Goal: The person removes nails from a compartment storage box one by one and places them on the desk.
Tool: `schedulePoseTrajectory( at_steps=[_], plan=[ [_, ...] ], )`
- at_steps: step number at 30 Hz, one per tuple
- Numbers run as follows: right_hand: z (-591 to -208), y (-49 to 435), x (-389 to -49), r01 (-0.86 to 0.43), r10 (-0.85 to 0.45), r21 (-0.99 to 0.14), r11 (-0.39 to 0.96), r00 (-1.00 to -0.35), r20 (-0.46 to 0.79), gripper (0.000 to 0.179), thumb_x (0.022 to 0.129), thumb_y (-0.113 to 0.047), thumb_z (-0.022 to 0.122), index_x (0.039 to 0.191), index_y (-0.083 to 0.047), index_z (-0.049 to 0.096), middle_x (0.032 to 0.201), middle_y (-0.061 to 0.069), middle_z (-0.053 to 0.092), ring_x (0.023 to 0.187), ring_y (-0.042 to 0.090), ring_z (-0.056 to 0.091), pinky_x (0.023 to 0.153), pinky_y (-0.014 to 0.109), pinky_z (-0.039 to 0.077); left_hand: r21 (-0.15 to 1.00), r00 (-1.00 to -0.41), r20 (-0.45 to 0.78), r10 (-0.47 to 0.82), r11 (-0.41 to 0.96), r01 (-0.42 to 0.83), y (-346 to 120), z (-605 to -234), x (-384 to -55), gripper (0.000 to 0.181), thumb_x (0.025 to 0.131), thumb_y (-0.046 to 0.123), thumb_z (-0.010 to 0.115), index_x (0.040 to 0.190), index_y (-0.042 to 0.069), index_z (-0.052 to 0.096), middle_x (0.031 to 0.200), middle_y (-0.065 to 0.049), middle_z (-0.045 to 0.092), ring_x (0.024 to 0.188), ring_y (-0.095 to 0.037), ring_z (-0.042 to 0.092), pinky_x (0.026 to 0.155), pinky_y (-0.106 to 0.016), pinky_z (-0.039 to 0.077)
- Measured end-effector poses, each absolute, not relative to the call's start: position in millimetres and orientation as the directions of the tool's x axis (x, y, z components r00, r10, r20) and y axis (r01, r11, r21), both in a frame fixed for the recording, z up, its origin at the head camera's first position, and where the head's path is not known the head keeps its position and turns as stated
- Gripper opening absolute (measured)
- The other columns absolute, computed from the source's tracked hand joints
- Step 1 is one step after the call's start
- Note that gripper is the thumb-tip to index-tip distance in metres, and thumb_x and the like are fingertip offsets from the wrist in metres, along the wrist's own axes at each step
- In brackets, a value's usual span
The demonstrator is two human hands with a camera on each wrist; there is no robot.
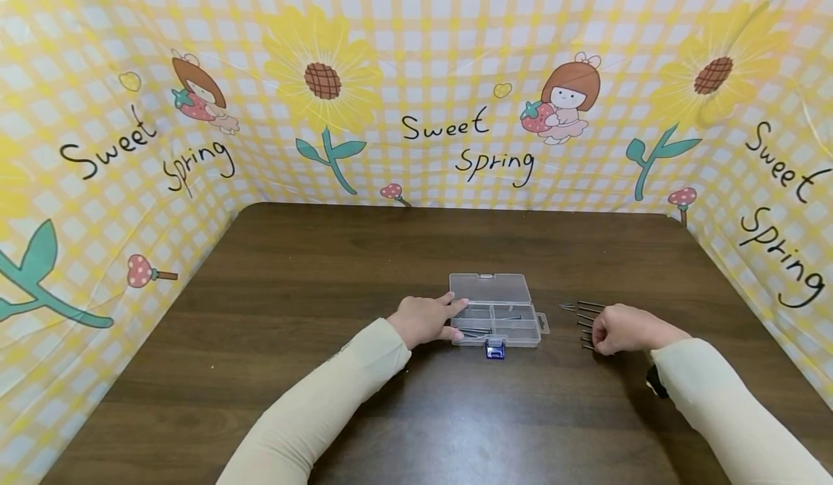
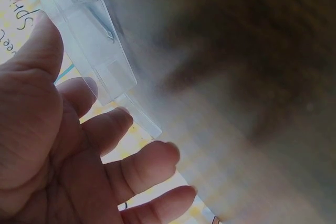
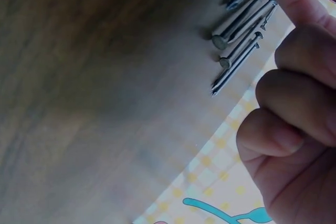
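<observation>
Nails (image 3: 243,23) lie in a row right of centre in the head view; an open-lidded clear box (image 1: 517,342) holding more sits left of them. Right hand (image 1: 621,328): fingers curled over the row, grip not determinable. Left hand (image 1: 424,320): fingers loosely spread, touching the box's left end. Both forearms extend from the bottom. Brown desk (image 1: 351,254); yellow-checked cloth (image 1: 429,51) behind.

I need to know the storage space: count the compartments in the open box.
4 visible in the open box: far left, far right, near left and near right. The left hand partly covers the left side and may hide more.
</observation>
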State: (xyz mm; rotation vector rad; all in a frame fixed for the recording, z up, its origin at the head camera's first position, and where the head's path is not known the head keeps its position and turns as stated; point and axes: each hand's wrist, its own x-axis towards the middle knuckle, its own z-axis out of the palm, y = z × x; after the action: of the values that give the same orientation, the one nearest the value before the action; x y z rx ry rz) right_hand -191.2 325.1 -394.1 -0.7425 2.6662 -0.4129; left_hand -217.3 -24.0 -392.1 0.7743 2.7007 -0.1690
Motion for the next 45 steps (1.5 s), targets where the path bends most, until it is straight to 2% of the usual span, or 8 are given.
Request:
schedulePoseTrajectory(
  at_steps=[10,16,23,30,33,38,45],
  plan=[
    [-386,319,-197,-0.434,-0.539,-0.389,0.813,-0.813,-0.221,0.009,0.075,-0.009,0.067,0.07,-0.016,0.066,0.065,-0.014,0.054,0.056,0.002,0.042,0.053,0.024,0.038,-0.027,-0.804,-0.336,0.492,0.848,0.53,-25,-393,-217,0.071,0.088,0.058,0.049,0.152,0.036,0.026,0.154,0.008,0.03,0.089,-0.012,0.063,0.054,-0.029,0.036],
    [-380,308,-204,-0.435,-0.545,-0.398,0.808,-0.808,-0.224,0.006,0.078,-0.01,0.068,0.074,-0.013,0.067,0.069,-0.011,0.056,0.057,0.004,0.044,0.055,0.025,0.04,-0.027,-0.804,-0.347,0.483,0.852,0.524,-25,-393,-217,0.071,0.089,0.058,0.048,0.152,0.036,0.024,0.155,0.009,0.028,0.094,-0.012,0.063,0.055,-0.028,0.036],
    [-372,291,-214,-0.466,-0.555,-0.366,0.806,-0.81,-0.191,0.003,0.079,-0.012,0.069,0.08,-0.01,0.07,0.079,-0.007,0.064,0.068,0.008,0.05,0.063,0.031,0.045,-0.013,-0.803,-0.353,0.481,0.855,0.518,-25,-389,-215,0.07,0.09,0.057,0.048,0.152,0.036,0.025,0.155,0.009,0.027,0.096,-0.013,0.064,0.053,-0.028,0.035],
    [-372,269,-226,-0.493,-0.566,-0.337,0.802,-0.809,-0.162,0.007,0.079,-0.01,0.067,0.084,-0.011,0.073,0.086,-0.002,0.069,0.077,0.013,0.059,0.073,0.04,0.05,0.019,-0.801,-0.354,0.483,0.86,0.51,-25,-389,-215,0.07,0.089,0.056,0.049,0.152,0.036,0.025,0.155,0.009,0.027,0.111,-0.014,0.059,0.056,-0.028,0.037],
    [-374,258,-232,-0.521,-0.588,-0.328,0.788,-0.796,-0.147,0.008,0.079,-0.009,0.067,0.085,-0.011,0.073,0.086,-0.002,0.069,0.079,0.015,0.061,0.075,0.041,0.051,0.013,-0.801,-0.361,0.478,0.861,0.508,-26,-390,-215,0.07,0.089,0.056,0.049,0.152,0.036,0.024,0.156,0.009,0.025,0.113,-0.014,0.059,0.057,-0.029,0.038],
    [-373,240,-238,-0.561,-0.614,-0.286,0.777,-0.775,-0.151,0.012,0.079,-0.005,0.065,0.086,-0.01,0.073,0.089,0.0,0.07,0.083,0.018,0.064,0.075,0.041,0.052,0.004,-0.802,-0.357,0.479,0.859,0.511,-26,-390,-215,0.07,0.089,0.056,0.05,0.152,0.036,0.026,0.155,0.009,0.027,0.117,-0.015,0.057,0.063,-0.031,0.042],
    [-370,221,-242,-0.588,-0.627,-0.228,0.776,-0.761,-0.17,0.017,0.079,-0.004,0.062,0.087,-0.012,0.075,0.09,0.001,0.069,0.067,0.012,0.049,0.059,0.03,0.043,-0.013,-0.805,-0.347,0.481,0.856,0.517,-24,-390,-217,0.07,0.089,0.056,0.05,0.152,0.036,0.027,0.154,0.009,0.029,0.119,-0.014,0.055,0.07,-0.034,0.046]
  ],
)
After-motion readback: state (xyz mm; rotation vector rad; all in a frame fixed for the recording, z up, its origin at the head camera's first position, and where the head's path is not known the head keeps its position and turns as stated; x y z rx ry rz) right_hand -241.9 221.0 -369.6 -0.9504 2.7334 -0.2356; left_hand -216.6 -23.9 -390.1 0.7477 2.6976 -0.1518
